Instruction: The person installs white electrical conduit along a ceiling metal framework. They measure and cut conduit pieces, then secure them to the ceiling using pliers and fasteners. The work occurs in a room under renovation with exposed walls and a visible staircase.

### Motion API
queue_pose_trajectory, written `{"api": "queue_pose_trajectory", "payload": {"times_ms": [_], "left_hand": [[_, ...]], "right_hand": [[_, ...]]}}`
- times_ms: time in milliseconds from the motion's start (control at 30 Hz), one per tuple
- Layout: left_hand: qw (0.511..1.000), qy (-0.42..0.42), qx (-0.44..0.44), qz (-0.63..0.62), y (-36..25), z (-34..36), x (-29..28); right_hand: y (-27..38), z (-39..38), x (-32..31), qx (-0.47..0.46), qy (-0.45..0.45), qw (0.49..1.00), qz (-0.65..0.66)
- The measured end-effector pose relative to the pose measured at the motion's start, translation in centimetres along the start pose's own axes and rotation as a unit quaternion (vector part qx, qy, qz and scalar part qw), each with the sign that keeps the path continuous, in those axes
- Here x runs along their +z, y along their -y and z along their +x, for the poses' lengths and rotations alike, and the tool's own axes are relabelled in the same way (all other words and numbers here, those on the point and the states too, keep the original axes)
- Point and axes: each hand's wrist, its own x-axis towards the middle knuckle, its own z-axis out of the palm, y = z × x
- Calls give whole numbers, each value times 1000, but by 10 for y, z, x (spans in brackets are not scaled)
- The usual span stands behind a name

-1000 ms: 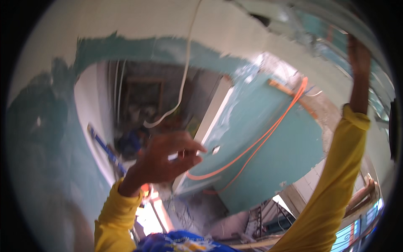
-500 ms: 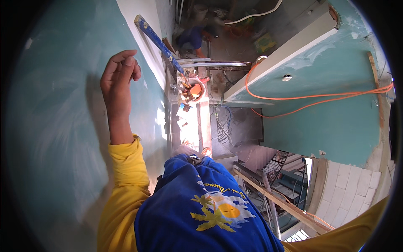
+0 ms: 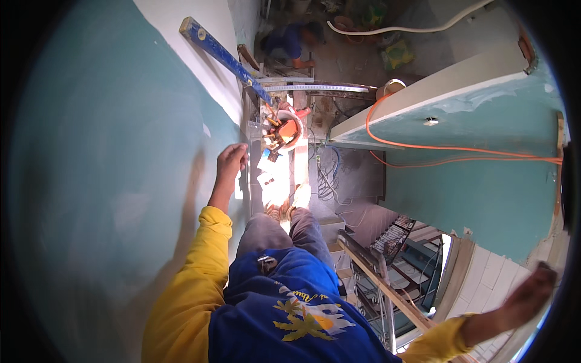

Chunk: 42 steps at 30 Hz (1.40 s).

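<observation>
My left hand [image 3: 232, 164] is beside the teal wall [image 3: 121, 151], its fingers curled in with nothing visible between them. Just ahead of it, a bucket [image 3: 298, 136] of tools, an orange-red piece among them, stands on the sunlit plank [image 3: 301, 160] I am on. Out at the lower right is my right hand [image 3: 528, 296], blurred and dark. A dark patch shows at its fingertips, but I cannot tell whether that is a held thing. A blue spirit level [image 3: 224, 57] leans at the wall beyond the bucket.
Orange cable [image 3: 448, 148] hangs along the teal wall at right, below a white ledge [image 3: 430, 91]. Loose wires [image 3: 327, 178] lie on the floor below. A railing [image 3: 387, 272] and stairs drop away at lower right. Another person [image 3: 290, 43] crouches at the far end.
My left hand has come down and right from high on the wall, toward the bucket. My right hand has come into view at lower right. My legs now show as my body has shifted.
</observation>
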Motion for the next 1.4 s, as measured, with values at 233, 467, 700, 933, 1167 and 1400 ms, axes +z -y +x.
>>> {"api": "queue_pose_trajectory", "payload": {"times_ms": [233,467,700,933,1167,1400], "left_hand": [[992,10,-116,54,139,190,30],[987,-58,21,147,266,421,64],[993,-89,-40,61,296,539,129],[985,9,-87,146,290,534,104],[987,8,66,148,261,488,75],[890,47,388,236,105,415,102]], "right_hand": [[-123,-362,237,699,251,652,151],[-206,-596,217,768,428,476,24],[-223,-629,221,779,394,486,31],[-208,-626,217,817,335,469,36],[-183,-589,242,793,382,474,41],[-190,-600,240,754,365,545,39]]}}
